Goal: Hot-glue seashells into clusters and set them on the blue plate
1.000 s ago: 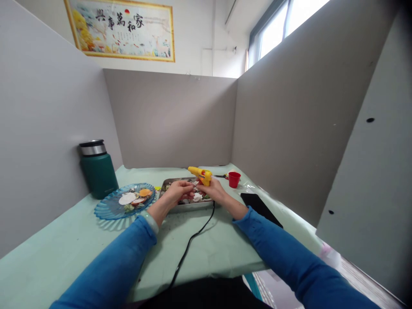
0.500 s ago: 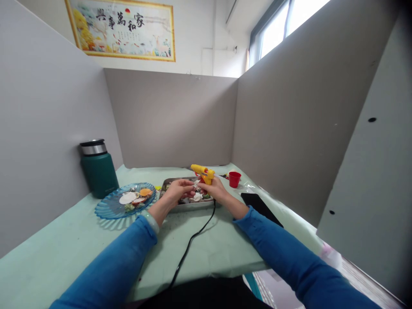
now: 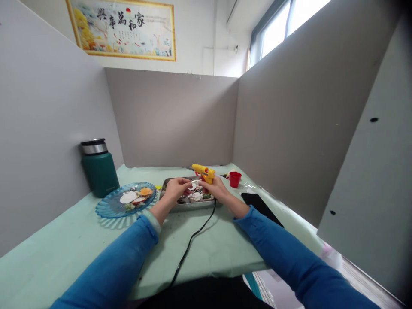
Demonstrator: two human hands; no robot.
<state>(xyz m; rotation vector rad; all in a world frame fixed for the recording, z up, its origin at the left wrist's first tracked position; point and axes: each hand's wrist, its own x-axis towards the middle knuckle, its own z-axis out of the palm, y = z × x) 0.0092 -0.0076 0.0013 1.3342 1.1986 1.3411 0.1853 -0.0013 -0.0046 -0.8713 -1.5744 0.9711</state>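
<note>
My right hand (image 3: 215, 188) is closed round a yellow glue gun (image 3: 203, 171), whose nozzle points up and to the left. My left hand (image 3: 177, 189) is pinched on a small white piece (image 3: 193, 186), perhaps a shell; the fingertips of both hands meet around it. Beneath the hands lies a metal tray (image 3: 189, 207) filled with shells and other small bits, among them a white shell-like piece (image 3: 196, 196). From the glue gun's side a black cord (image 3: 192, 239) runs down over the table edge towards me.
On the left, a blue glass plate (image 3: 104, 209) bears a white disc, an orange shell and small bits. Behind it stands a green bottle (image 3: 100, 169). A red cup (image 3: 234, 179) and a black phone (image 3: 261, 209) are on the right. Grey partitions (image 3: 174, 116) enclose the table.
My fingers have shifted slightly, and the white piece between them now shows more. More of the white bits in the tray are visible below my hands. The glue gun stays in my right hand.
</note>
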